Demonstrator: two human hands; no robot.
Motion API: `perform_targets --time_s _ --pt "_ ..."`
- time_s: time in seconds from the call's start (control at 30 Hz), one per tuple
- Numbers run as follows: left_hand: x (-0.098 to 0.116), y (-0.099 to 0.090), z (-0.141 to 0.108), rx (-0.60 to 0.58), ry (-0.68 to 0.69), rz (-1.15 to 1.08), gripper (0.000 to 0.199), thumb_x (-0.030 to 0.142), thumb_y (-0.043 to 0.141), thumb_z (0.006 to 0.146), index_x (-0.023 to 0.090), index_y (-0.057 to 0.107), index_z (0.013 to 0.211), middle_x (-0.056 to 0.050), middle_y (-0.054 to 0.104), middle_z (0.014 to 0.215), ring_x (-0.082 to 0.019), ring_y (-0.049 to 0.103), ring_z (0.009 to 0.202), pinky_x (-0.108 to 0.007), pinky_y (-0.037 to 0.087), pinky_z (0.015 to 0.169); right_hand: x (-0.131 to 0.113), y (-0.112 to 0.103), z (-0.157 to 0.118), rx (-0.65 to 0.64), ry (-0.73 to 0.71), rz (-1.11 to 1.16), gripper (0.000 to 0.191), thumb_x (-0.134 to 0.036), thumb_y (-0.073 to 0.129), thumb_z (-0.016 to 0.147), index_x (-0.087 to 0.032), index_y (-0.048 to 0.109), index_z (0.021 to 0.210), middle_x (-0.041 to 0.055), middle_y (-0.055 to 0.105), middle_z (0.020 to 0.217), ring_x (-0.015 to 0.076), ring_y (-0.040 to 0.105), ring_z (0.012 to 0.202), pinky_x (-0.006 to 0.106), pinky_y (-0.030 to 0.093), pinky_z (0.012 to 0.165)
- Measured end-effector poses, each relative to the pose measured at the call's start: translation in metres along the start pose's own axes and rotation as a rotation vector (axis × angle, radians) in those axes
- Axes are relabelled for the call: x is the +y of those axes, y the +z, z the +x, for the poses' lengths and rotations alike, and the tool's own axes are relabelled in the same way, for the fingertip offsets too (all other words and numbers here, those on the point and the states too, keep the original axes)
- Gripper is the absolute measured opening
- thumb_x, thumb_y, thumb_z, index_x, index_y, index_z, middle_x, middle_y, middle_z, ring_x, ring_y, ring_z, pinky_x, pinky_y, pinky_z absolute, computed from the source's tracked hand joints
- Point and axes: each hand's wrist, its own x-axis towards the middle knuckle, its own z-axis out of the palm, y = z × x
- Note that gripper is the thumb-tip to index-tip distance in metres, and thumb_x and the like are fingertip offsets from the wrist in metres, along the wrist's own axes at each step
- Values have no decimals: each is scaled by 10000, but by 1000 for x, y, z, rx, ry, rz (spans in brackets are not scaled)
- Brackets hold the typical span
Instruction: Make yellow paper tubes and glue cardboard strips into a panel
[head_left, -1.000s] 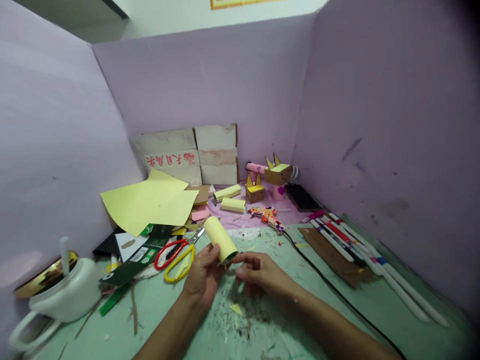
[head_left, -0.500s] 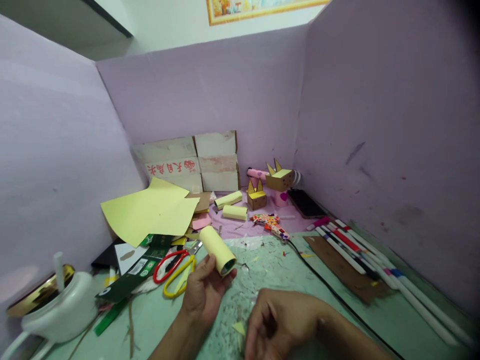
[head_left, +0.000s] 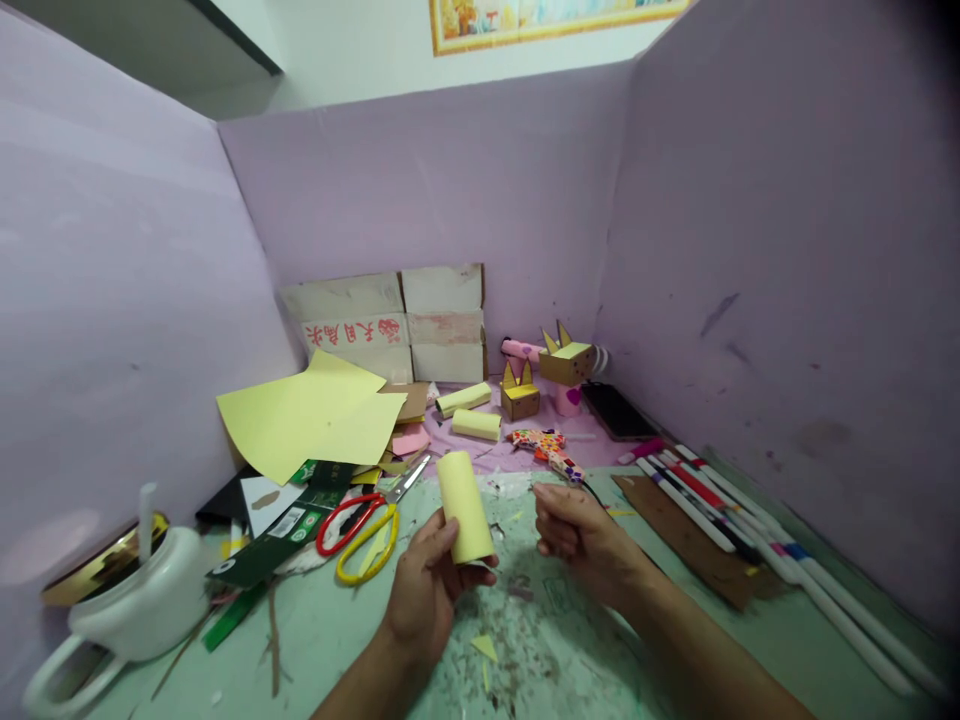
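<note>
My left hand (head_left: pixel 433 580) is wrapped round the lower part of a yellow paper tube (head_left: pixel 463 505), which stands tilted slightly to the left. My right hand (head_left: pixel 577 530) is raised over the table to the right of the tube, its fingers curled in and no object visible in them. Just beyond it lies a patterned glue gun (head_left: pixel 541 442) with a black cord. Small yellow paper scraps (head_left: pixel 485 648) rest on the table between my forearms. Left of the tube are scissors (head_left: pixel 367 525) with one red and one yellow handle, blades apart.
Two more yellow tubes (head_left: pixel 477 424) lie behind, beside small cardboard boxes with pointed ears (head_left: pixel 520 402). Yellow sheets (head_left: pixel 300 425) and a white pot (head_left: pixel 154 595) are at left. A phone (head_left: pixel 619 411), markers (head_left: pixel 694 505) and a brown cardboard strip (head_left: pixel 679 540) lie at right.
My right hand has moved up and forward, away from the yellow scraps, toward the glue gun. My left hand has turned the tube more upright. The view has shifted slightly.
</note>
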Motion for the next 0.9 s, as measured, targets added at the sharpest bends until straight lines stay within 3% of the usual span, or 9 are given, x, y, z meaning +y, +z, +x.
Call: perform_targets --time_s 0.13,0.2,0.3,0.37,0.43,0.5,0.9 --pt "1 -1 1 -39 24 35 224 256 569 784 113 585 955 -46 584 722 -181 580 620 -278 475 511 6 -1 2 80 17 3 388 -443 722 657 -183 470 518 -115 275 369 44 226 362 214 389 479" --pt "1 -2 2 -68 40 78 253 281 583 779 115 597 969 -48 576 739 -164 553 621 -259 460 500 7 -1 3 106 -1 18 323 -430 747 635 -176 550 600 -90 407 439 50 342 401 225 434 549" --pt "-4 -3 2 -133 46 169 355 347 625 757 116 600 1026 -55 579 759 -138 509 614 -220 427 491 8 2 2 91 -24 45 385 -426 773 609 -186 642 880 0 634 774 117 576 679 274 467 730" --pt "-9 -4 2 -188 60 214 430 394 651 737 121 595 1064 -43 567 736 -121 486 598 -200 404 492 11 4 2 -27 -39 45 495 -433 775 603 -184 631 1006 55 658 944 182 604 856 313 455 792" --pt "-15 -4 1 -249 83 244 476 427 656 730 128 588 1095 -25 544 714 -108 470 582 -193 390 497 17 6 3 -165 -58 16 531 -433 782 589 -161 631 1019 86 669 956 214 610 879 329 455 778" --pt "-20 -4 0 -303 69 274 504 444 651 734 135 573 1125 -15 528 706 -102 459 572 -195 384 501 24 6 3 -212 -69 -16 528 -420 793 575 -142 639 996 99 681 929 215 620 843 327 458 751" --pt "-22 -11 3 -411 34 446 693 559 687 633 76 575 1117 -66 571 731 -136 501 592 -221 376 501 28 11 -4 -152 -104 28 500 -357 816 538 -137 625 944 89 698 865 208 642 734 323 471 667"
